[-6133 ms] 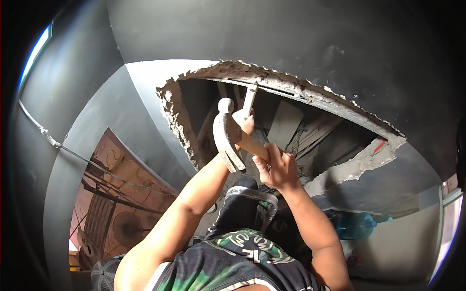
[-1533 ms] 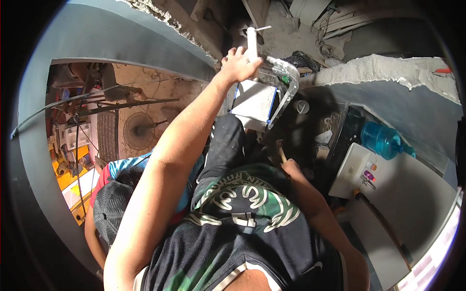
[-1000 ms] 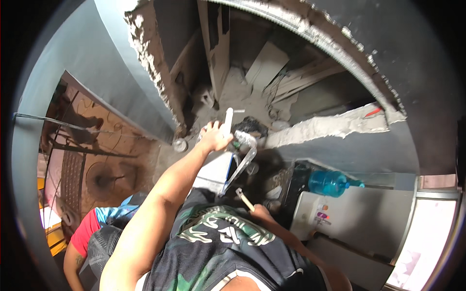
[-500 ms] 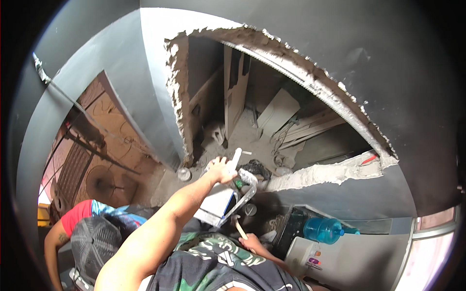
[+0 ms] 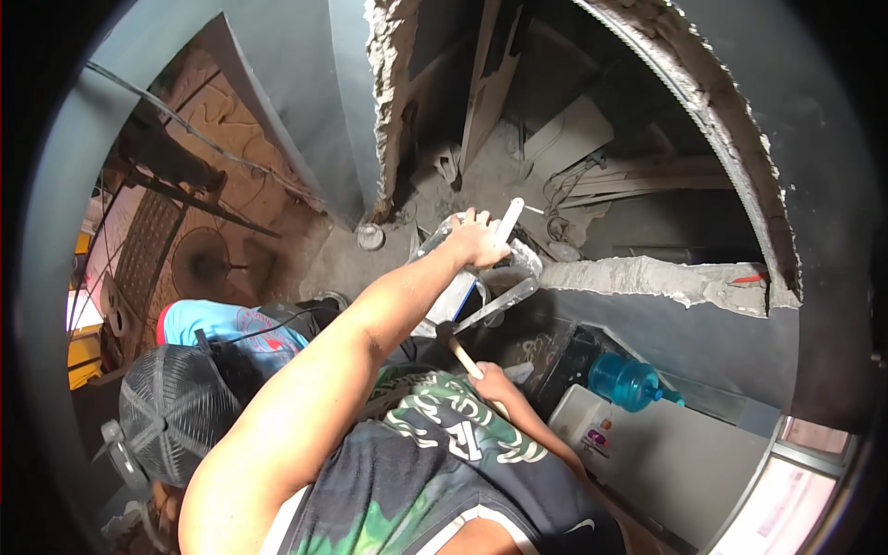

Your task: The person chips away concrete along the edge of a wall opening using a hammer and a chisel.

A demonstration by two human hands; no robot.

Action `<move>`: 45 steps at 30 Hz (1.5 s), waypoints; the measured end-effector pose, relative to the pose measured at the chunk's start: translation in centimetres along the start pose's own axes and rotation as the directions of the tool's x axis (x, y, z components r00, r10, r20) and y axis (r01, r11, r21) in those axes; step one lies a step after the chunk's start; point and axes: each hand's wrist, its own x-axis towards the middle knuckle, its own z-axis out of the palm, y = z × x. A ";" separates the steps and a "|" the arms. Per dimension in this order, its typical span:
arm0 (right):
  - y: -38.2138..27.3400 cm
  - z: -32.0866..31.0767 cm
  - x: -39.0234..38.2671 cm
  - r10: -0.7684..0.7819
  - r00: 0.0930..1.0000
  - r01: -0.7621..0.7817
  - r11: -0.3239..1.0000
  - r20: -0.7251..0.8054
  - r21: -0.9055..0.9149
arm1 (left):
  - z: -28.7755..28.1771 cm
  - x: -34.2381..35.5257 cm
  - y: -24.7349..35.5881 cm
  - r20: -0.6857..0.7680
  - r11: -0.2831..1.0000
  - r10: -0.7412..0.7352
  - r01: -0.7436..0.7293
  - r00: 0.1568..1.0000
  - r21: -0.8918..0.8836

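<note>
My left hand (image 5: 476, 242) reaches over the top of a plaster-spattered metal step ladder (image 5: 516, 291), gripping an upright pale bar-shaped tool (image 5: 509, 222) with a thin pin at its upper end, its fingers partly spread on the ladder. Lower right, my right hand (image 5: 490, 382) is closed round the wooden handle of a hammer (image 5: 462, 349), whose dark head is beside the ladder's frame.
A co-worker in cap (image 5: 166, 407) and blue shirt is close at my left. A jagged wall opening (image 5: 647, 282) frames debris and boards (image 5: 569, 129). A cable (image 5: 157, 102) crosses the left side; a blue water bottle (image 5: 622, 379) lies right, beside a pale panel (image 5: 675, 467).
Since six seconds ago my hands have come down from the opening's upper edge, the hammer to my right side. In the last second my left hand appears higher and further right as the view shifts.
</note>
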 end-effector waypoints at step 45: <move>-13.3 -14.3 -9.1 -0.089 0.948 0.314 0.426 -0.306 0.848 | -0.3 -0.5 -5.1 0.088 0.630 -0.131 0.151 0.988 -0.762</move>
